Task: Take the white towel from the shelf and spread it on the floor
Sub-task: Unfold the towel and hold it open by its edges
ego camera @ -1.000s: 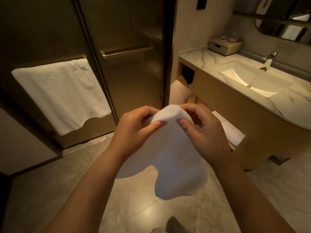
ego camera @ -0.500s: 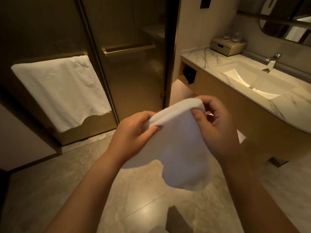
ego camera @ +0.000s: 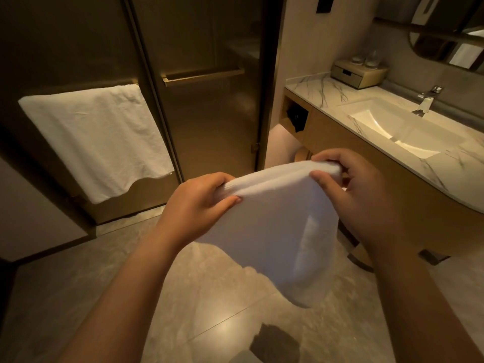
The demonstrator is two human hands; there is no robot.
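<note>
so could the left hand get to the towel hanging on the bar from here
Probably not as things stand. The left hand is pinching the top edge of the white towel together with the right hand, so it is occupied. The path to the hanging towel looks clear, though it seems beyond arm's reach.

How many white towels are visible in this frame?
2. One white towel hangs in the air, pinched along its top edge by the left hand and right hand. Another towel hangs on the door rail at left. The shelf under the vanity is hidden.
</note>
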